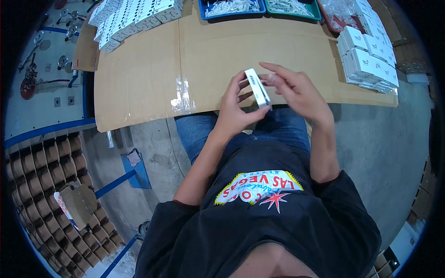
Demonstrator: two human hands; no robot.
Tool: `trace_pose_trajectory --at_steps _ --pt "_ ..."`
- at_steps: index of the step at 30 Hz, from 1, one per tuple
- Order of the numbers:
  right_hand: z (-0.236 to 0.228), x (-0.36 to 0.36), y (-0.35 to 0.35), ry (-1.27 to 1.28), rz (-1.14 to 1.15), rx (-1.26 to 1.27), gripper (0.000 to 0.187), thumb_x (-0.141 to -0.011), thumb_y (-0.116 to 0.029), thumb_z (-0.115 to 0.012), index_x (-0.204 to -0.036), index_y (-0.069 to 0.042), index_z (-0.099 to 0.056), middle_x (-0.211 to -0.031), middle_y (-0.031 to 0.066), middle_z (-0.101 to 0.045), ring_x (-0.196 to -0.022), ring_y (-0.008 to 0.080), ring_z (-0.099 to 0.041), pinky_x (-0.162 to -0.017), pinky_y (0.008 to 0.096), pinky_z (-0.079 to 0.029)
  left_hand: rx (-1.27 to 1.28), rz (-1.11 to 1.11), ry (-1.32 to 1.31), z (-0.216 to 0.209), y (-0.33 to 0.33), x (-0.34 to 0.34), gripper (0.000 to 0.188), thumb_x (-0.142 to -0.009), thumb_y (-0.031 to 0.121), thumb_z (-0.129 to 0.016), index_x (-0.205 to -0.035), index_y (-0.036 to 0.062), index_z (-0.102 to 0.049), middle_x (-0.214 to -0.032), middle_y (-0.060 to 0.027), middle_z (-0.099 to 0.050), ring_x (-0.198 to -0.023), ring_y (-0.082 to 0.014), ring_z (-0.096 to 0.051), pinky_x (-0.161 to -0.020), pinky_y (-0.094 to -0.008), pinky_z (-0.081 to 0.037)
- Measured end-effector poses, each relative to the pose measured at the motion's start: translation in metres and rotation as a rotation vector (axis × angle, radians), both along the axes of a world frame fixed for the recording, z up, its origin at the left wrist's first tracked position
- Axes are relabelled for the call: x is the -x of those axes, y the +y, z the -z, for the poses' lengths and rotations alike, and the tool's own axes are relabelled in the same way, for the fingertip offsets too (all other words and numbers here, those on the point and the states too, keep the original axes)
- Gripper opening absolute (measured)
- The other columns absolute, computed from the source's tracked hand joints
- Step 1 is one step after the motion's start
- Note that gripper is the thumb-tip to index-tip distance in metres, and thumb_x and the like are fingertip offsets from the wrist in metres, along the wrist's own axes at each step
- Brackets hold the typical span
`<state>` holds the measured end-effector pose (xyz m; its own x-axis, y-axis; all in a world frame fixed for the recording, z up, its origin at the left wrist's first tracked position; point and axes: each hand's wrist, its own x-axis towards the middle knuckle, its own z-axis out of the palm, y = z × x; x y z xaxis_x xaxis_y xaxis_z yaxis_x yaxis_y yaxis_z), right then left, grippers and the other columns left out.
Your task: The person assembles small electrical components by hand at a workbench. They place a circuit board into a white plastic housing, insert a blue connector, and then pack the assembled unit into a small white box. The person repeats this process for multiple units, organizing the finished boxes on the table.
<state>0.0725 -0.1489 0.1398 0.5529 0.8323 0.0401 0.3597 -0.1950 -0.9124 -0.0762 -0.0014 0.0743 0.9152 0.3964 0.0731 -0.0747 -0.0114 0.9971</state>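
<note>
A small white box (257,88) with dark print is held upright and slightly tilted at the near edge of the cardboard-covered table (143,78). My left hand (235,101) grips it, thumb at its lower end and fingers behind its upper end. Just to the right of the box is my right hand (296,90), fingers apart and slightly blurred, with the index finger stretched out past the box's top. Nothing shows in the right hand; whether its fingertips touch the box I cannot tell. The inside of the box is hidden from here.
White boxes (132,21) stand in rows at the far left; more white boxes (371,62) are stacked at the right edge. Along the far edge are a blue tray (234,17) and a green tray (296,16) of small white pieces. A divided cardboard crate (41,173) lies lower left.
</note>
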Motion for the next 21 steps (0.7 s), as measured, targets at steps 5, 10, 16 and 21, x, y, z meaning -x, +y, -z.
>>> trace_pose_trajectory --at_steps 5,10,16,21 --pt "-0.002 -0.011 -0.007 0.063 -0.013 -0.044 0.030 -0.102 -0.017 -0.066 -0.128 -0.001 -0.068 -0.110 0.0100 -0.075 -0.102 0.0158 -0.069 -0.090 0.0314 -0.053 0.377 -0.114 -0.010 -0.007 0.005 -0.001 0.072 -0.085 0.016 -0.082 -0.145 -0.0016 -0.047 -0.132 -0.0156 -0.060 -0.122 -0.0244 -0.063 -0.104 -0.0392 -0.054" --pt "-0.007 0.013 0.001 -0.124 -0.101 -0.134 0.041 -0.095 -0.012 -0.073 -0.134 0.000 -0.066 -0.133 0.0120 -0.070 -0.123 0.0194 -0.065 -0.107 0.0368 -0.050 0.651 -0.187 0.114 -0.018 0.006 -0.001 0.046 -0.101 0.042 -0.063 -0.127 0.0040 -0.058 -0.110 -0.0088 -0.070 -0.096 -0.0182 -0.073 -0.082 -0.0335 -0.061" --pt "0.012 0.011 0.005 0.337 -0.132 -0.131 0.041 -0.094 -0.007 -0.071 -0.135 -0.004 -0.068 -0.130 0.0127 -0.072 -0.113 0.0225 -0.071 -0.098 0.0353 -0.056 0.777 -0.194 0.112 -0.029 -0.002 -0.004 0.050 -0.102 0.045 -0.060 -0.127 0.0014 -0.059 -0.107 -0.0119 -0.071 -0.097 -0.0210 -0.074 -0.082 -0.0373 -0.062" --pt "0.017 0.016 0.008 0.024 -0.080 -0.176 0.029 -0.098 -0.007 -0.067 -0.127 -0.002 -0.072 -0.100 0.0167 -0.078 -0.084 0.0244 -0.077 -0.074 0.0313 -0.059 0.751 -0.139 0.191 -0.029 0.004 -0.001 0.062 -0.102 0.054 -0.055 -0.138 0.0032 -0.053 -0.117 -0.0116 -0.066 -0.099 -0.0186 -0.069 -0.087 -0.0399 -0.064"
